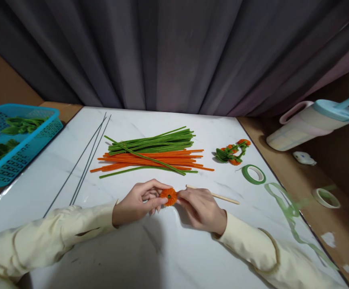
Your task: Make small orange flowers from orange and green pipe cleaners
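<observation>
Hands (138, 204): orange piece (170, 197) | dowel (227, 198) behind right hand (203, 208) | beyond: pipe cleaners (155, 158)

It looks like a small handicraft corner; whether in a home or a workshop cannot be told. A grey curtain (177, 52) hangs beyond the hands (135, 204), above a white, marble-patterned table (117, 257). Just ahead of them lie fuzzy green sticks (162, 140) and orange sticks (180, 157), craft supplies. Off to their right are a roll of green tape (246, 174) and, farther out, a homely straw tumbler (307, 126); well to their left sits a blue plastic basket (42, 136).
</observation>
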The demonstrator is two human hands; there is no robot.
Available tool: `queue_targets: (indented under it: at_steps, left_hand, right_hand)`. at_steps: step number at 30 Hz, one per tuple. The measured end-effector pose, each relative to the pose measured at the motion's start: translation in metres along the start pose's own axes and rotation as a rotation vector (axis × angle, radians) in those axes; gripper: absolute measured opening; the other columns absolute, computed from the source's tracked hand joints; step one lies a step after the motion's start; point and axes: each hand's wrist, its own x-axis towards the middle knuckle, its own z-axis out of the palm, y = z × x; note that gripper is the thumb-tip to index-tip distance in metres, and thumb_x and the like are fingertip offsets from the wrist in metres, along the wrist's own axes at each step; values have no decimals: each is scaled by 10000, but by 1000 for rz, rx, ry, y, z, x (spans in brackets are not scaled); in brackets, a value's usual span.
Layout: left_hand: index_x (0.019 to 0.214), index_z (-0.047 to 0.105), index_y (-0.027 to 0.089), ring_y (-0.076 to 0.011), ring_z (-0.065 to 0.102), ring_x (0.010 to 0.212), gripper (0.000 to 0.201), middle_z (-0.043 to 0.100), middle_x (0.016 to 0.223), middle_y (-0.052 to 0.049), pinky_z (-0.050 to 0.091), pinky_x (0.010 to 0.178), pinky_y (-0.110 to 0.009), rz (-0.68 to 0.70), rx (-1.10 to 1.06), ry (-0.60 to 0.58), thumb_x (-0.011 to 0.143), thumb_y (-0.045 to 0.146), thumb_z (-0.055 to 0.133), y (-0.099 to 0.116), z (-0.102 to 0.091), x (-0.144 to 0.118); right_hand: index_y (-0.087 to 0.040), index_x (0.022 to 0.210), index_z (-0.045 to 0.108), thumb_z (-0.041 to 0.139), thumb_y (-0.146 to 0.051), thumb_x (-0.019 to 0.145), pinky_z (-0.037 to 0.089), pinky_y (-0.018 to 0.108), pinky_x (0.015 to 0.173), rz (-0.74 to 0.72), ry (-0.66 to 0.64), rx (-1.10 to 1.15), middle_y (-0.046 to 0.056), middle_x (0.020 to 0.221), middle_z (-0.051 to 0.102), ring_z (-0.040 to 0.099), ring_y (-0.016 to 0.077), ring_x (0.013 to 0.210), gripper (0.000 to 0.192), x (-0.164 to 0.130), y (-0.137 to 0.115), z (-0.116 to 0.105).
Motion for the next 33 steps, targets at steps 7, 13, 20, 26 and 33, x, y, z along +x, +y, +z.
queue_targets:
  at_steps: [7, 13, 20, 26, 33]
  left_hand:
    - [1023, 583, 118, -84, 518, 526, 305, 579, 698, -11, 438, 471, -194, 13, 16, 9, 786, 306, 628, 0, 0, -1]
    - [1029, 586, 108, -90, 519, 534, 347, 585, 689, -18, 442, 485, -204, -19, 42, -12, 777, 342, 631, 1, -1, -1]
    - [1020, 599, 97, -76, 504, 511, 355, 581, 696, -15, 433, 486, -202, -24, 48, -34, 762, 338, 635, 3, -1, 0]
    - [1029, 597, 105, -88, 500, 514, 388, 569, 642, -7, 432, 490, -210, -57, 50, -61, 755, 377, 641, 1, -2, 1]
    - [992, 603, 98, -81, 484, 495, 339, 567, 641, -4, 425, 497, -212, -49, 42, -78, 756, 338, 637, -2, -3, 0]
  right_hand:
    - [-159, 899, 469, 399, -145, 891, 340, 255, 497, 7, -49, -52, 26, 651, 572, 470, 137, 521, 72, 3, -1, -2]
    - [-148, 896, 469, 385, -136, 888, 339, 269, 485, -53, -76, -102, 32, 629, 560, 445, 149, 515, 86, 3, 0, -2]
    - [-155, 933, 447, 328, -78, 822, 335, 254, 457, -86, -119, -37, 11, 600, 515, 449, 147, 505, 180, 0, 2, -1]
    - [-167, 930, 418, 316, -35, 738, 320, 253, 450, -121, -122, -30, 10, 597, 519, 461, 156, 499, 254, -1, 1, -1]
    - [-169, 872, 432, 319, -28, 709, 308, 253, 449, -145, -138, -9, 14, 592, 511, 421, 152, 498, 243, 0, 1, -3]
